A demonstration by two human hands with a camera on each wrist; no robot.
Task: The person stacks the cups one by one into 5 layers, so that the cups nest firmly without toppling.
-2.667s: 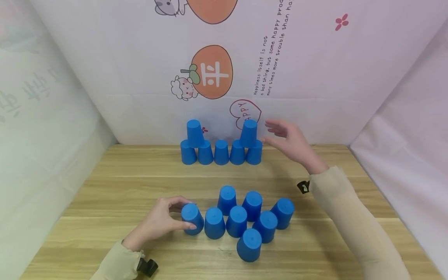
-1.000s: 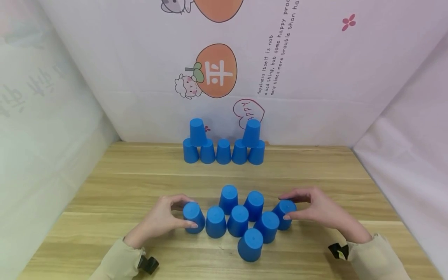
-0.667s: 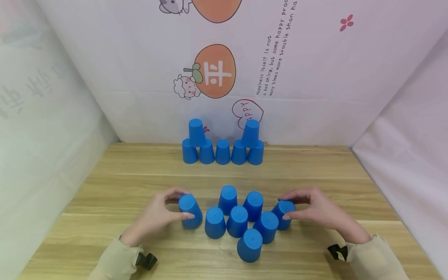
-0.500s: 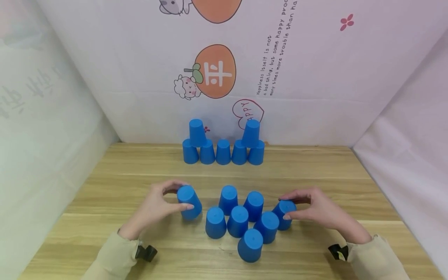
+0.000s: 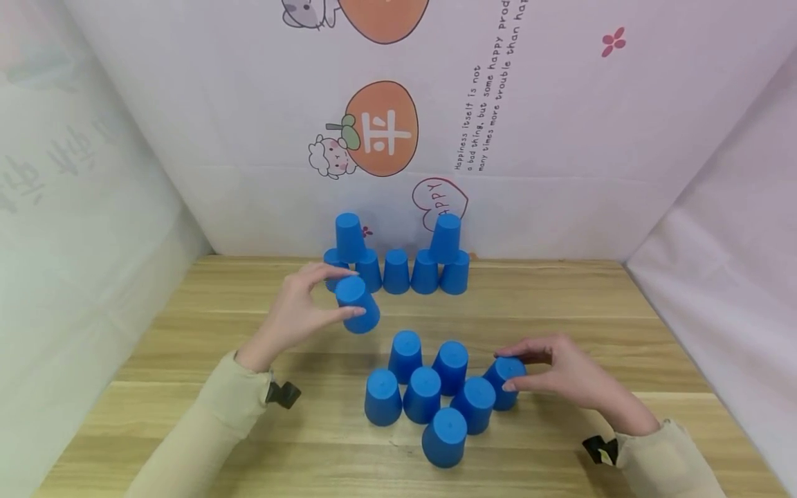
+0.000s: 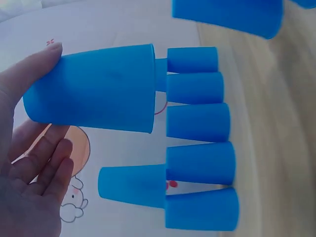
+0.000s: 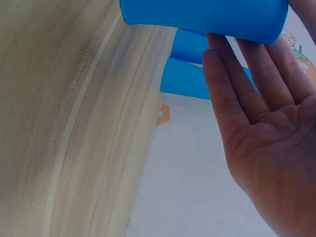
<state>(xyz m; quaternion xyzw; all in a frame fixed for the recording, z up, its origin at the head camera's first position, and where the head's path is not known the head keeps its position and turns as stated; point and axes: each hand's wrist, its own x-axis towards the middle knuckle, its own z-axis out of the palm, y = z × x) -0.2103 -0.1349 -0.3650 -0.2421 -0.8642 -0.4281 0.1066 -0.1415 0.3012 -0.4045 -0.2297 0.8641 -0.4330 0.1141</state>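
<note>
My left hand (image 5: 294, 312) holds a blue plastic cup (image 5: 358, 306) upside down in the air, thumb on its near side and fingers on the far side. The left wrist view shows this cup (image 6: 94, 89) large, with the back row behind it. My right hand (image 5: 569, 373) grips another upside-down blue cup (image 5: 501, 391) standing at the right end of the near group; the right wrist view shows only part of that cup (image 7: 207, 17). At the back, several cups stand in a row (image 5: 396, 272), with an upper left cup (image 5: 350, 237) and an upper right cup (image 5: 445, 238) on it.
Several more upside-down blue cups (image 5: 423, 395) stand close together on the wooden table (image 5: 218, 332), between the hands. One cup (image 5: 445, 437) is nearest the front. A printed white cloth (image 5: 548, 138) hangs behind the back row, and pale cloth walls flank the table.
My left hand has lifted its cup from the left end of the near group and carried it up and back toward the row. Earlier, my right hand came down from the back row to the right-end cup.
</note>
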